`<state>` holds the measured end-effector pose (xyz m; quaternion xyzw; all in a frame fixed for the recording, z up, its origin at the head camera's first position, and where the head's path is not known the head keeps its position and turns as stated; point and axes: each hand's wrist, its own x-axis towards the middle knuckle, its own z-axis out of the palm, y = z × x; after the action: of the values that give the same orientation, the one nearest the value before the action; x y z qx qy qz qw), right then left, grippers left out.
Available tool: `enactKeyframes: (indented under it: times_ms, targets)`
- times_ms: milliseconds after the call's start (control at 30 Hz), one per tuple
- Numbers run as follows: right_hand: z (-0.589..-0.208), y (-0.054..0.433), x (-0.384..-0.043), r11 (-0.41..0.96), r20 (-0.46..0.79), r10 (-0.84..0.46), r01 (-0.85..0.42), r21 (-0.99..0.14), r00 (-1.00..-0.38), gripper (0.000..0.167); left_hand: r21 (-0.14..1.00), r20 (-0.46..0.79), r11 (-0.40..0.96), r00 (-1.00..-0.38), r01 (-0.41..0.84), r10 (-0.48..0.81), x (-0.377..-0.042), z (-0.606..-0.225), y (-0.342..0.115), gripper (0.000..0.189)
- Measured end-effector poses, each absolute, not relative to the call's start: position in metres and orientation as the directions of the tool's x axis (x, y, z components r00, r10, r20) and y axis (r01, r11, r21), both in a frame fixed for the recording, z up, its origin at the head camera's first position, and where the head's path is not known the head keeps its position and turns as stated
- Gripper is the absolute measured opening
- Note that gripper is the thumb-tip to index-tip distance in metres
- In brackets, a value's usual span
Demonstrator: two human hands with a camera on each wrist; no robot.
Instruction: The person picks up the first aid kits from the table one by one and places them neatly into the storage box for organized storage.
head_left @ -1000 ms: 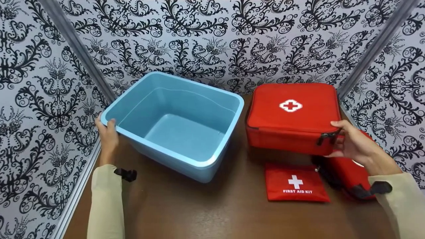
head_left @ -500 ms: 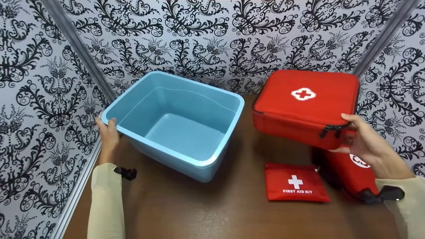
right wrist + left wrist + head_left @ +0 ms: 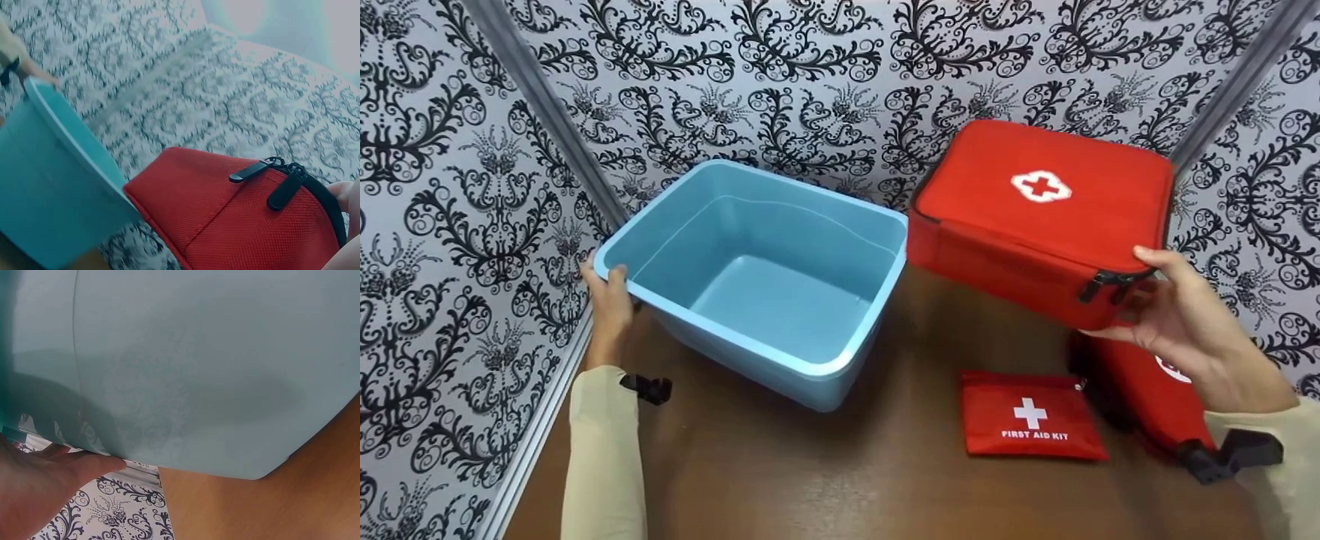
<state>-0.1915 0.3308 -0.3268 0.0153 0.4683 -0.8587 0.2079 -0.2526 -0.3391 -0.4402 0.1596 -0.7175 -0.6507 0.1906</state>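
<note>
My left hand grips the left corner of the blue plastic tub, thumb over the rim and fingers along its outside. The tub is tilted slightly, with its inside bare. In my right hand is a large red first aid bag with a white cross emblem, pinched at its right front corner near the zipper pulls. It hangs above the table, tilted, and its left end overlaps the tub's right rim in the head view. In the left wrist view the tub's outer wall fills most of the picture, beside my fingers.
A flat red first aid pouch lies on the brown table. Another red bag with a black side rests to its right, partly hidden under my right hand and wrist. Patterned walls stand close at the back and both sides.
My right hand has lifted the large red bag up off the table, first rightward, then its left end swung toward the tub and tilted. My left hand and the tub hardly move.
</note>
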Motion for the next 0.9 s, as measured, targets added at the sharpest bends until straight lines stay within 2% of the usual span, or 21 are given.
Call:
enactKeyframes:
  times_ms: [200,467,667,833,900]
  targets:
    - [-0.317,0.306,-0.192,-0.552,-0.178,-0.410,0.399,-0.732,-0.895,0.034,0.988,0.099,0.151,-0.870,0.029,-0.483,-0.252,-0.446,-0.339,0.062]
    - [-0.302,0.275,-0.198,-0.597,-0.168,-0.437,0.424,-0.681,-0.884,0.037,0.991,0.058,0.132,-0.883,-0.004,-0.465,-0.252,-0.445,-0.337,0.061]
    - [-0.292,0.245,-0.200,-0.595,-0.207,-0.398,0.423,-0.684,-0.894,0.042,0.989,0.040,0.145,-0.886,-0.031,-0.463,-0.251,-0.444,-0.340,0.062]
    - [-0.290,0.221,-0.204,-0.594,-0.215,-0.457,0.476,-0.648,-0.863,0.042,0.990,0.039,0.137,-0.882,-0.029,-0.470,-0.251,-0.443,-0.342,0.062]
    - [-0.290,0.212,-0.207,-0.556,-0.232,-0.469,0.489,-0.673,-0.852,0.042,0.992,0.047,0.125,-0.879,-0.014,-0.475,-0.251,-0.443,-0.341,0.062]
